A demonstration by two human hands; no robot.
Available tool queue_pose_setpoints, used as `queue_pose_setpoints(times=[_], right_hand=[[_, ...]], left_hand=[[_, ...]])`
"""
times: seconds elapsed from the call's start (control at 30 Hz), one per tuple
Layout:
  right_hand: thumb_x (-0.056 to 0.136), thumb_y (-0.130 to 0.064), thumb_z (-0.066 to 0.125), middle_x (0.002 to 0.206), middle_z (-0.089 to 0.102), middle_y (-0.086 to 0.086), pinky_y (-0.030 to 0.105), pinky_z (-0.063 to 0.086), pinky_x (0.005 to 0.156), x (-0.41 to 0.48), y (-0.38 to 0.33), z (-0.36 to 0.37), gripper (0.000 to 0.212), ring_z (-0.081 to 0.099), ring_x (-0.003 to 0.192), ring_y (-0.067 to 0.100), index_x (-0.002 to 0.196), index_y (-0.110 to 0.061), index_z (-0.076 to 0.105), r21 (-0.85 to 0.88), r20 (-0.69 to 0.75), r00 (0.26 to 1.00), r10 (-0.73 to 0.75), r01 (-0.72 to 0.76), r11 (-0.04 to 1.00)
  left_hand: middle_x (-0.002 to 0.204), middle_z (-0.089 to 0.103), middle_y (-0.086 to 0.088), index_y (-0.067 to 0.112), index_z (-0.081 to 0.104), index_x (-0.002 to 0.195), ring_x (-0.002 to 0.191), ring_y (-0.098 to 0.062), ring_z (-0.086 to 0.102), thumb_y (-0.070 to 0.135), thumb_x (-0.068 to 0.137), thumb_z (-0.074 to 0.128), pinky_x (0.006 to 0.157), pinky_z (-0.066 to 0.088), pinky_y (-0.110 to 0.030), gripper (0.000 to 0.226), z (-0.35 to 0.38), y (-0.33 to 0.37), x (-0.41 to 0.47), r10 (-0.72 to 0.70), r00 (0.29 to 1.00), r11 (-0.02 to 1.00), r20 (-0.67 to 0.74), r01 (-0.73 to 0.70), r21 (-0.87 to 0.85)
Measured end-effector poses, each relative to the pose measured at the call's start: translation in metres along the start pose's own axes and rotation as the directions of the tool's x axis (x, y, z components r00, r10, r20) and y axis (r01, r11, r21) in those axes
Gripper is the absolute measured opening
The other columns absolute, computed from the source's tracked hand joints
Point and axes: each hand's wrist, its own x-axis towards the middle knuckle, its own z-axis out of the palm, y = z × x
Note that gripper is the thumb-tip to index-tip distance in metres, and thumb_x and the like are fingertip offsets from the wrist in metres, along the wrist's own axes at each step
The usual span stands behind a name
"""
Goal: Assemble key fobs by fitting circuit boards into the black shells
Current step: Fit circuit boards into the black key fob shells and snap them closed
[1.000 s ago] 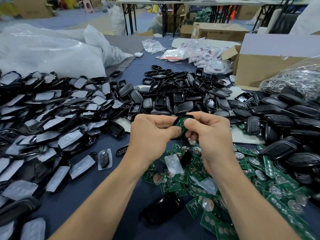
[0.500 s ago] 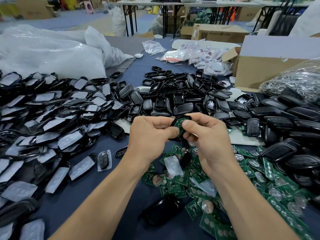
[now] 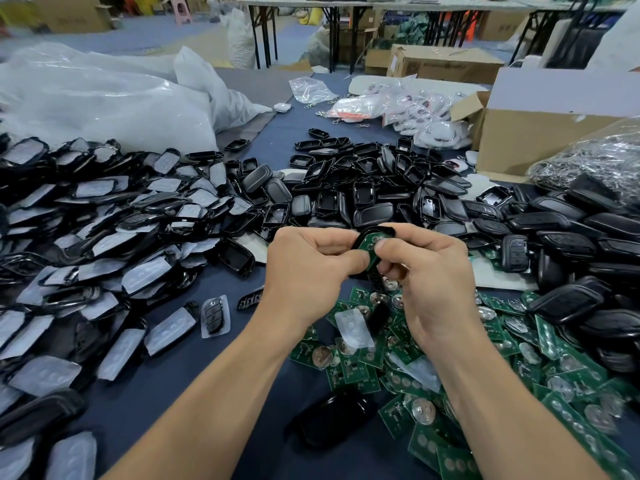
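An assembly workshop: black shells (image 3: 374, 199) and circuit boards (image 3: 450, 393) heaped beside cardboard boxes (image 3: 540, 140) and folding tables (image 3: 294, 5).

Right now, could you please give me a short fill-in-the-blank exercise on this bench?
1. The left hand and right hand together hold one ____ shell.
2. The board inside it is ____.
3. The loose boards lie mostly to the person's ____.
Missing words: black; green; right.
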Motion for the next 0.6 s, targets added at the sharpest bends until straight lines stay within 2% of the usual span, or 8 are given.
queue_pose_setpoints(times=[0.17, 0.33, 0.47, 0.53, 0.6], right_hand=[[0.079, 0.016, 0.065, 0.061, 0.064, 0.005, 0.018, 0.041, 0.049, -0.0012, -0.0003, 0.0024, 0.037, 0.048, 0.052, 0.01, 0.066, -0.014, 0.08, -0.001, -0.01, 1.0, -0.006, 0.006, 1.0], [0.078, 0.017, 0.064, 0.056, 0.061, 0.002, 0.017, 0.039, 0.047, -0.0035, 0.0002, 0.0042, 0.037, 0.046, 0.048, 0.007, 0.061, -0.012, 0.078, -0.004, -0.043, 0.999, -0.011, 0.011, 1.0], [0.082, 0.018, 0.063, 0.058, 0.063, 0.001, 0.018, 0.041, 0.05, -0.0008, 0.0, 0.0022, 0.037, 0.049, 0.052, 0.01, 0.069, -0.012, 0.078, -0.016, 0.026, 0.999, 0.029, -0.028, 0.999], [0.083, 0.02, 0.061, 0.062, 0.066, 0.002, 0.019, 0.043, 0.053, -0.0004, 0.0, 0.0011, 0.037, 0.05, 0.055, 0.012, 0.079, -0.012, 0.08, -0.005, 0.075, 0.996, 0.043, -0.043, 0.999], [0.084, 0.019, 0.061, 0.067, 0.067, 0.006, 0.021, 0.044, 0.055, -0.0001, 0.0006, 0.0005, 0.038, 0.051, 0.057, 0.013, 0.082, -0.014, 0.082, -0.007, 0.09, 0.995, 0.044, -0.044, 0.999]], left_hand=[[0.079, 0.08, 0.008, 0.029, 0.083, 0.085, 0.076, -0.007, 0.077, -0.003, 0.078, 0.083, 0.066, 0.057, -0.017, 0.033, -0.0018, -0.0006, -0.0018, 0.026, 1.0, 1.0, 0.004, -0.026, 0.007], [0.081, 0.08, 0.006, 0.027, 0.083, 0.087, 0.079, -0.009, 0.078, -0.002, 0.078, 0.083, 0.07, 0.06, -0.022, 0.031, -0.001, -0.0018, -0.0033, 0.029, 0.999, 0.999, 0.017, -0.029, 0.016], [0.076, 0.08, 0.003, 0.024, 0.083, 0.086, 0.067, -0.005, 0.073, -0.002, 0.08, 0.082, 0.058, 0.052, -0.015, 0.027, -0.0015, -0.0014, -0.0001, -0.063, 0.998, 0.997, -0.014, 0.062, -0.034], [0.078, 0.08, 0.0, 0.02, 0.083, 0.088, 0.067, -0.008, 0.072, 0.0, 0.081, 0.082, 0.056, 0.051, -0.017, 0.022, -0.0024, -0.0022, 0.0027, -0.122, 0.992, 0.99, -0.04, 0.119, -0.073], [0.08, 0.08, -0.002, 0.014, 0.083, 0.093, 0.068, -0.011, 0.072, 0.0, 0.082, 0.082, 0.057, 0.053, -0.019, 0.018, -0.0035, -0.0026, 0.0046, -0.175, 0.984, 0.978, -0.042, 0.169, -0.123]])
